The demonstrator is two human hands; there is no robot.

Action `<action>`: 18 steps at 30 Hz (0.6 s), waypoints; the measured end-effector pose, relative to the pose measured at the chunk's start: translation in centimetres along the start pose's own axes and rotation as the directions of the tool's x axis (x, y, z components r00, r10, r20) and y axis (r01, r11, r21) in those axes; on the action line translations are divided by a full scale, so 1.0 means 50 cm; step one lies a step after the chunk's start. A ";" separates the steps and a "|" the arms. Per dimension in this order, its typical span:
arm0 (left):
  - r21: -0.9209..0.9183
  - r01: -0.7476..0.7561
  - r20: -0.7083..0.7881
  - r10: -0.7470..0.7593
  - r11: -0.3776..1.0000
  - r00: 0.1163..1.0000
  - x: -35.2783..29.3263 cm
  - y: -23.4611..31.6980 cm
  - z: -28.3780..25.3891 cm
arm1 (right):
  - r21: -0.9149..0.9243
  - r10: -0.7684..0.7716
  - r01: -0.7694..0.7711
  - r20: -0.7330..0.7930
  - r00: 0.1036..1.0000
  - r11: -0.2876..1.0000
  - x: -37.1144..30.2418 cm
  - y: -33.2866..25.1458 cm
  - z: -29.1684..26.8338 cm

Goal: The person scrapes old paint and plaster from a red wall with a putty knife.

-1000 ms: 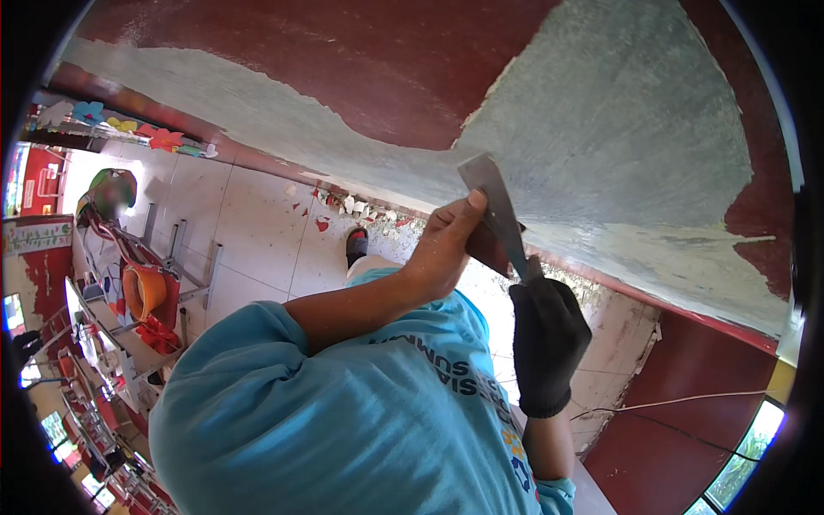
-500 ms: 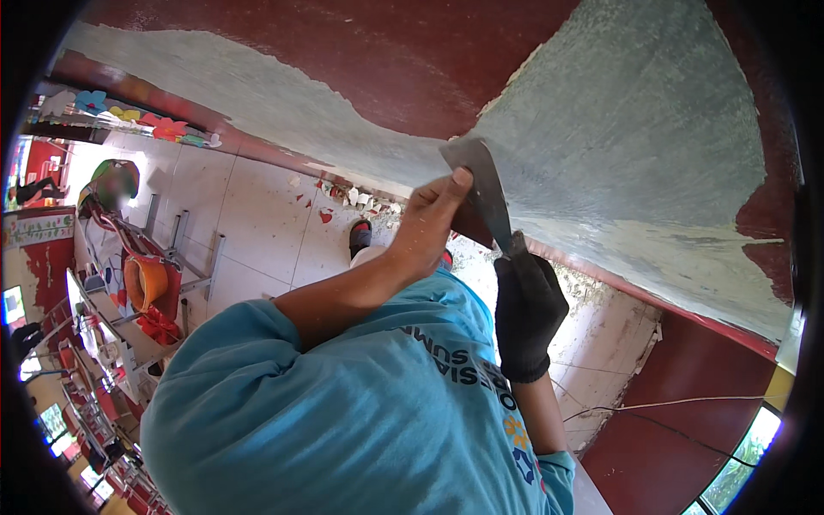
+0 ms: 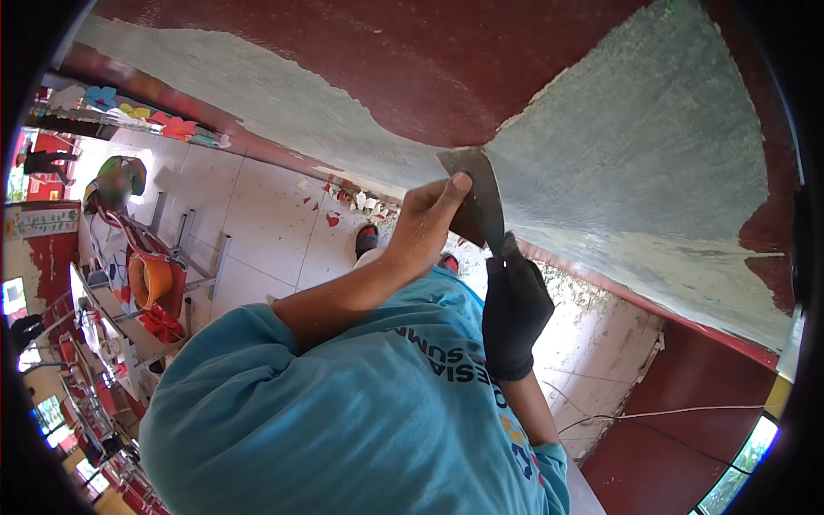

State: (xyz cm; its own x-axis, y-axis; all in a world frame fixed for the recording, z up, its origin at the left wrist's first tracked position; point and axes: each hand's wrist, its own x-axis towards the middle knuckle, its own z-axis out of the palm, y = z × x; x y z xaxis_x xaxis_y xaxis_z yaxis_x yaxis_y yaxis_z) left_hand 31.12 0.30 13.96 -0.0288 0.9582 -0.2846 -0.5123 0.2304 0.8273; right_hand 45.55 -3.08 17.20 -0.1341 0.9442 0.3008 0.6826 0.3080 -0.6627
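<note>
A putty knife (image 3: 485, 193) with a wide, dull metal blade is held up in front of the wall, between my two hands. My left hand (image 3: 419, 227), bare, is closed on the blade, its thumb lying on the face near the broad edge. My right hand (image 3: 517, 318), in a black knitted glove, is wrapped round the handle, most of which it hides. Under the blade, beside my left fingers, shows a dark red-brown flat patch (image 3: 468, 225); I cannot tell what it is. Just beyond the blade's end is the wall's bare grey area (image 3: 627, 154).
Dark red paint (image 3: 412, 69) with ragged edges surrounds the grey patches. Paint flakes (image 3: 365, 203) lie on the tiled floor (image 3: 262, 215) along the wall. At left are an orange bucket (image 3: 153, 279), metal-legged furniture and a person in a green cap (image 3: 127, 167). A thin cable (image 3: 687, 412) crosses at right.
My gloved right hand has shifted slightly left with the handle, and the blade has turned a little. Both hands keep hold of the putty knife. The whole view has moved slightly.
</note>
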 end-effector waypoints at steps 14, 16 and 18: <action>0.201 -0.031 0.015 0.028 0.979 0.999 0.018 -0.044 -0.056 | 0.209 0.244 -0.232 -0.035 0.969 0.950 -0.053 0.034 0.070; 0.222 0.052 -0.023 -0.048 0.974 0.999 0.022 -0.059 -0.053 | 0.145 0.255 -0.254 0.011 0.967 0.956 -0.069 0.057 0.081; 0.144 0.038 -0.001 -0.038 0.989 0.999 0.014 -0.005 -0.046 | 0.179 0.176 -0.162 -0.066 0.982 0.970 -0.037 0.016 0.080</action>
State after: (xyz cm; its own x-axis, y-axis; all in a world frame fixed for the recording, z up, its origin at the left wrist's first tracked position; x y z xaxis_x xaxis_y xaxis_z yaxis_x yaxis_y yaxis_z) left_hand 29.26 0.51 12.43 -0.0097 0.9485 -0.3166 -0.3839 0.2889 0.8770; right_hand 43.45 -4.14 13.36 0.0357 0.9740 0.2235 0.5553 0.1666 -0.8148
